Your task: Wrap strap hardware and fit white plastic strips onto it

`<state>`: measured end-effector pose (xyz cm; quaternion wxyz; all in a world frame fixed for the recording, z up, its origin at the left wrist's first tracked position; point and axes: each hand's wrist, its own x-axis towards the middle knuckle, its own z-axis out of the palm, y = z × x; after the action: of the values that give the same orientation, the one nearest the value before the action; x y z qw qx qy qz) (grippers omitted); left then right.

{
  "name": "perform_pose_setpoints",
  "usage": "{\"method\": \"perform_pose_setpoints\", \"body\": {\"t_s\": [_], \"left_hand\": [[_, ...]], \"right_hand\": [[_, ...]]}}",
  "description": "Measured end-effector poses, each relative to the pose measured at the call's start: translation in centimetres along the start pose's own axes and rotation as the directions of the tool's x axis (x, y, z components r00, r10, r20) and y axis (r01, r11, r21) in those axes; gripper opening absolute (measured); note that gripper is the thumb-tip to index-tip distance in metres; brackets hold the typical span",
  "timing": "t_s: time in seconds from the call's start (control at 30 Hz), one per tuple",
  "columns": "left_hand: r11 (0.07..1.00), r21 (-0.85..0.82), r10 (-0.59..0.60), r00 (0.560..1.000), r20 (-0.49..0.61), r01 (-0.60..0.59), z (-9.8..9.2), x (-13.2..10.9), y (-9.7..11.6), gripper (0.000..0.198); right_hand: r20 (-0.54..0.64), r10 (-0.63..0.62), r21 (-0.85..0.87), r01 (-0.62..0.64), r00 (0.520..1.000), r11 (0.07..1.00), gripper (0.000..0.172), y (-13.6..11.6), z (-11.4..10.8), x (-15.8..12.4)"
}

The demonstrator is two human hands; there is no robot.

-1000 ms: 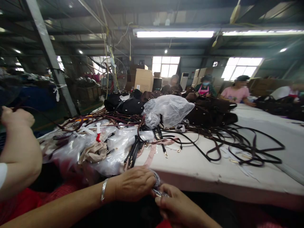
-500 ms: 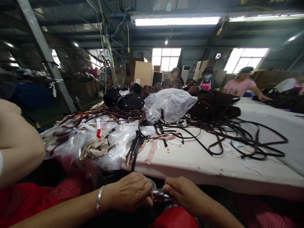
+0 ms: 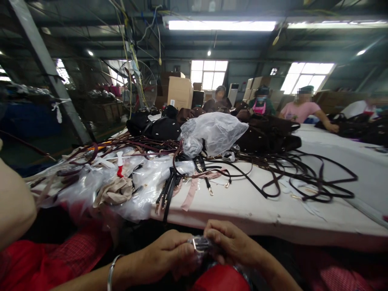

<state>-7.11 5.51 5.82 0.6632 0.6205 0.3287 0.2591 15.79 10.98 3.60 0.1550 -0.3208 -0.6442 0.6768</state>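
Note:
Low in front of me, just off the table's near edge, a silver-coloured buckle (image 3: 199,244) with clear plastic film about it sits between my two hands. My left hand (image 3: 168,252), with a bangle at the wrist, pinches the buckle's left end between thumb and fingers. From the other side, my right hand (image 3: 232,242) is closed on the plastic-wrapped part beside the buckle, its fingers curled. What the buckle is fixed to is mostly hidden by the hands. Red cloth (image 3: 222,278) lies below them.
On the white table (image 3: 224,206) lie dark straps (image 3: 327,190) with metal clips, crumpled clear plastic (image 3: 157,173), a beige cloth (image 3: 117,190) and dark bags (image 3: 266,135) under a plastic bag (image 3: 216,129). Another person's arm (image 3: 15,202) is close at left. Several co-workers sit across the table.
My hands have turned the piece, so the buckle's frame now faces me. My left fingers have shifted to its left end. The view has swung slightly right; the neighbour's arm shows less.

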Motion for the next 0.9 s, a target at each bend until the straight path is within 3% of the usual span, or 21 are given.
{"method": "perform_pose_setpoints", "body": {"t_s": [0.1, 0.2, 0.27, 0.3, 0.37, 0.47, 0.6, 0.77, 0.9], "left_hand": [[0.985, -0.173, 0.001, 0.999, -0.046, -0.009, 0.1, 0.4, -0.3, 0.055], [0.968, -0.247, 0.01, 0.996, -0.091, -0.032, 0.1, 0.7, -0.3, 0.056], [0.944, -0.326, 0.017, 0.993, -0.114, -0.053, 0.2, 0.9, -0.3, 0.054], [0.925, -0.375, 0.017, 0.993, -0.119, -0.061, 0.3, 1.0, -0.3, 0.053], [0.879, -0.472, 0.004, 0.992, -0.127, -0.064, 0.6, 1.2, -0.4, 0.051], [0.819, -0.569, -0.025, 0.987, -0.16, -0.072, 1.1, 1.5, -0.3, 0.05], [0.773, -0.627, -0.039, 0.98, -0.196, -0.095, 1.5, 2.0, 0.2, 0.048], [0.756, -0.642, -0.04, 0.97, -0.24, -0.128, 1.8, 2.4, 0.3, 0.049], [0.738, -0.658, -0.059, 0.959, -0.278, -0.146, 1.8, 3.0, -0.2, 0.049]], "right_hand": [[-0.276, -0.084, -0.08, 0.064, 0.958, 0.995, 0.043, 0.3, 1.7, 0.2], [-0.58, -0.251, -0.298, 0.085, 0.775, 0.951, 0.045, 0.7, 3.1, -0.5], [-0.634, -0.396, -0.438, 0.114, 0.665, 0.892, 0.046, 1.2, 3.6, -1.1], [-0.595, -0.477, -0.518, 0.144, 0.647, 0.843, 0.045, 1.5, 3.7, -1.4], [-0.441, -0.6, -0.664, 0.207, 0.667, 0.718, 0.047, 2.1, 3.6, -1.8], [-0.303, -0.627, -0.776, 0.196, 0.718, 0.599, 0.06, 2.3, 3.4, -1.8], [-0.264, -0.681, -0.86, 0.153, 0.683, 0.487, 0.077, 1.8, 3.5, -1.6], [-0.313, -0.677, -0.851, 0.12, 0.666, 0.511, 0.083, 2.5, 4.0, -1.0], [-0.361, -0.625, -0.812, 0.097, 0.692, 0.576, 0.08, 3.8, 4.2, -0.5]]}}
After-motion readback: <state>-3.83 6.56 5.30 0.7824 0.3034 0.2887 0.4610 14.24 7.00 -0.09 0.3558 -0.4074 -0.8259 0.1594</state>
